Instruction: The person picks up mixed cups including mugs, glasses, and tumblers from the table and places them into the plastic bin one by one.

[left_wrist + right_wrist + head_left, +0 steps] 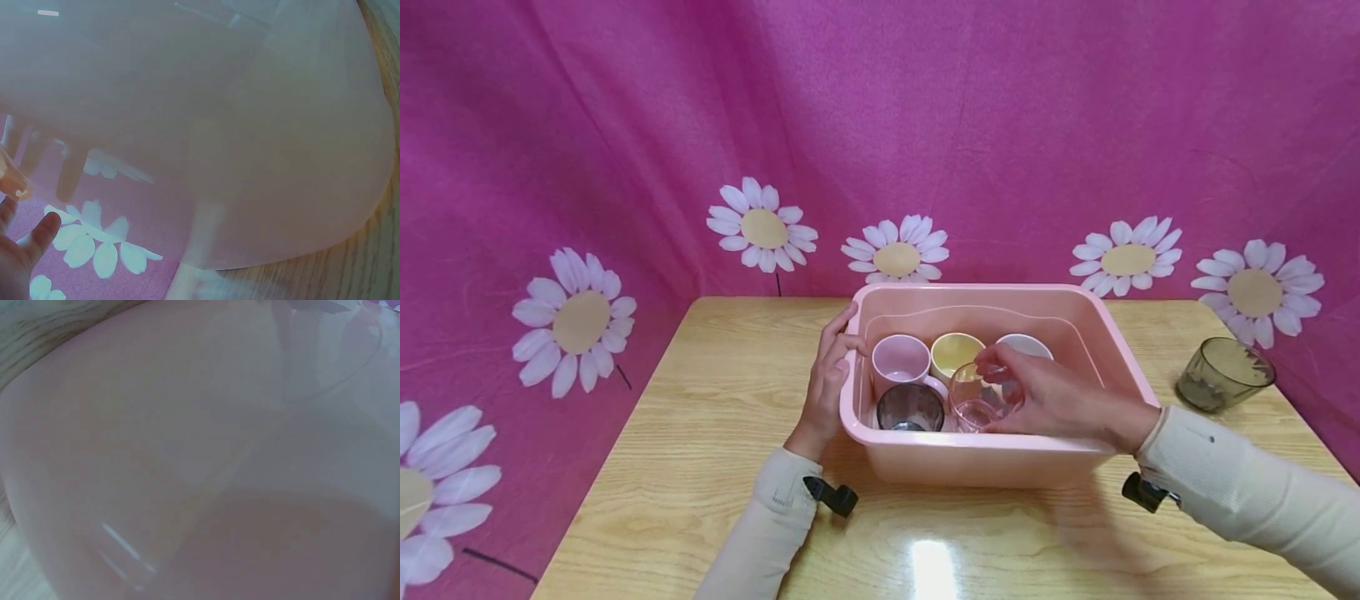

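My right hand reaches over the near rim of a pink plastic tub and grips a clear pink glass, thumb and fingers around its side. The glass is low inside the tub, tilted, its mouth toward me. My left hand holds the tub's left rim, fingertips hooked over the edge. Beside the glass in the tub are a pink mug, a dark smoky glass, a yellow cup and a white cup, partly behind my right hand. Both wrist views show mostly the tub's wall.
A greenish-brown glass stands on the wooden table to the right of the tub. Behind the table hangs a magenta cloth printed with white daisies, close to the tub's far side.
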The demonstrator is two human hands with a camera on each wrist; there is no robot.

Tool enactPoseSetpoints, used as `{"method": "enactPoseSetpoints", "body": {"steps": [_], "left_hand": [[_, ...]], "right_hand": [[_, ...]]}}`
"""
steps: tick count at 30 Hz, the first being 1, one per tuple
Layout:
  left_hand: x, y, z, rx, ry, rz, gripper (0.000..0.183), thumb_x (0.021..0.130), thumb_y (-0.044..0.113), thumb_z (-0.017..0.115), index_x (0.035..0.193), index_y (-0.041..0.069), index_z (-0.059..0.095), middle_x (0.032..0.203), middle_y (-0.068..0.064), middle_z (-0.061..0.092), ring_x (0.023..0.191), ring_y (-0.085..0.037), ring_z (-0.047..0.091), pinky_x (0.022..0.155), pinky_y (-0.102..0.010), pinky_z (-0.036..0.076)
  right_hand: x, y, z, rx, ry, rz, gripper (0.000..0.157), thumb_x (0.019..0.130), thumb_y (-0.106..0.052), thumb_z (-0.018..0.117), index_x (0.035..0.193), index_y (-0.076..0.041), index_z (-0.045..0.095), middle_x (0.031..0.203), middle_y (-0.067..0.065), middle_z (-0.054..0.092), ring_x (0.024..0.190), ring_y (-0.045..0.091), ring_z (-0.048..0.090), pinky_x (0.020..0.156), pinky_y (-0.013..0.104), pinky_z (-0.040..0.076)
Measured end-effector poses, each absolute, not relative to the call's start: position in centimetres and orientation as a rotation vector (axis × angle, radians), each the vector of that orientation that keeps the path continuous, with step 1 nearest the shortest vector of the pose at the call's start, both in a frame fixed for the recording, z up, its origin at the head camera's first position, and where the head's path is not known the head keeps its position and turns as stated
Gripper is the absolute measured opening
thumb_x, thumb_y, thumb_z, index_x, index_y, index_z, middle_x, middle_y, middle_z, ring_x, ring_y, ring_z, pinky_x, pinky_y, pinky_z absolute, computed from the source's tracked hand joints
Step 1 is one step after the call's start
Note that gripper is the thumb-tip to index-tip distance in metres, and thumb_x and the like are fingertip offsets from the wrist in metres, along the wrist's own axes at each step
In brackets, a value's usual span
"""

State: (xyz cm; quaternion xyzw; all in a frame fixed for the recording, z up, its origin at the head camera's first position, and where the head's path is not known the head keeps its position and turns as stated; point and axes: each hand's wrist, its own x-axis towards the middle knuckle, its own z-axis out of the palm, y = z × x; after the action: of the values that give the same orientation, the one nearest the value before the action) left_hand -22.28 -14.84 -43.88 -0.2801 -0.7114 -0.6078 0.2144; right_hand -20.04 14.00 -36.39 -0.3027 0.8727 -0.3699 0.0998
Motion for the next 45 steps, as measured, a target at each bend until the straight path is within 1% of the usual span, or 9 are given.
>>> {"method": "enactPoseSetpoints", "body": {"steps": [3,8,12,20,25,29,37,43,45], "left_hand": [[-22.19,-14.89,-44.09,-0.769,-1.982,-1.686,0.035,0.087,0.024,0.035,0.099,-0.004,0.053,0.154,-0.008,0.028,0.141,-0.025,0.025,0.112,-0.051,0.025],[-22.23,-14.98,-44.38,-0.766,-1.984,-1.675,0.037,0.088,0.026,0.034,0.099,-0.004,0.053,0.154,-0.009,0.028,0.141,-0.025,0.025,0.113,-0.051,0.024],[-22.33,-14.99,-44.35,-0.769,-1.988,-1.672,0.037,0.088,0.026,0.034,0.098,-0.004,0.052,0.154,-0.008,0.028,0.142,-0.025,0.025,0.113,-0.051,0.024],[-22.23,-14.96,-43.96,-0.777,-1.980,-1.671,0.035,0.086,0.025,0.034,0.097,-0.003,0.053,0.154,-0.009,0.028,0.141,-0.026,0.026,0.113,-0.051,0.024],[-22.31,-14.93,-43.97,-0.775,-1.987,-1.665,0.035,0.086,0.025,0.035,0.098,-0.002,0.053,0.154,-0.008,0.028,0.141,-0.025,0.026,0.112,-0.051,0.026],[-22.46,-14.88,-44.04,-0.776,-1.991,-1.663,0.033,0.086,0.025,0.036,0.099,0.000,0.053,0.154,-0.007,0.028,0.142,-0.025,0.025,0.112,-0.051,0.026],[-22.41,-14.88,-44.04,-0.771,-1.983,-1.662,0.031,0.086,0.026,0.036,0.099,0.004,0.054,0.154,-0.007,0.028,0.141,-0.025,0.025,0.112,-0.051,0.026],[-22.48,-14.85,-44.15,-0.777,-1.966,-1.666,0.033,0.086,0.025,0.035,0.098,0.001,0.053,0.154,-0.009,0.029,0.141,-0.025,0.025,0.113,-0.051,0.024],[-22.49,-14.83,-44.13,-0.778,-1.961,-1.671,0.033,0.086,0.025,0.035,0.099,0.000,0.053,0.154,-0.009,0.029,0.142,-0.026,0.025,0.113,-0.051,0.024]], "right_hand": [[-19.95,13.99,-36.43,-0.928,2.625,-1.032,0.064,0.068,-0.018,0.085,0.121,-0.003,0.051,0.117,0.015,0.060,0.106,0.031,0.059,0.083,0.040,0.053],[-20.02,14.08,-36.70,-1.047,2.719,-0.921,0.069,0.068,-0.031,0.086,0.121,-0.004,0.054,0.119,0.014,0.059,0.111,0.031,0.056,0.095,0.047,0.045],[-20.10,14.21,-36.81,-1.094,2.756,-0.856,0.070,0.067,-0.034,0.086,0.121,-0.003,0.055,0.118,0.012,0.058,0.109,0.028,0.056,0.094,0.045,0.046],[-20.41,14.14,-37.03,-1.214,2.752,-0.721,0.058,0.069,-0.017,0.081,0.121,-0.007,0.055,0.116,0.006,0.056,0.106,0.021,0.052,0.088,0.037,0.048],[-20.71,13.98,-37.29,-1.354,2.768,-0.619,0.054,0.072,-0.013,0.079,0.120,-0.004,0.055,0.118,0.006,0.056,0.111,0.021,0.051,0.092,0.039,0.047],[-20.79,13.94,-37.32,-1.459,2.796,-0.559,0.053,0.070,-0.009,0.077,0.118,-0.001,0.056,0.117,0.009,0.057,0.111,0.024,0.052,0.092,0.042,0.047],[-20.72,13.88,-37.17,-1.473,2.792,-0.519,0.046,0.078,-0.015,0.074,0.119,0.001,0.057,0.116,0.009,0.056,0.110,0.024,0.052,0.093,0.041,0.047],[-20.76,13.86,-37.11,-1.474,2.773,-0.499,0.051,0.076,-0.017,0.079,0.119,-0.001,0.058,0.116,0.010,0.055,0.108,0.024,0.054,0.089,0.041,0.050],[-20.79,13.91,-37.06,-1.468,2.771,-0.486,0.052,0.075,-0.017,0.080,0.120,-0.003,0.058,0.119,0.012,0.055,0.110,0.026,0.054,0.088,0.044,0.049]]}}
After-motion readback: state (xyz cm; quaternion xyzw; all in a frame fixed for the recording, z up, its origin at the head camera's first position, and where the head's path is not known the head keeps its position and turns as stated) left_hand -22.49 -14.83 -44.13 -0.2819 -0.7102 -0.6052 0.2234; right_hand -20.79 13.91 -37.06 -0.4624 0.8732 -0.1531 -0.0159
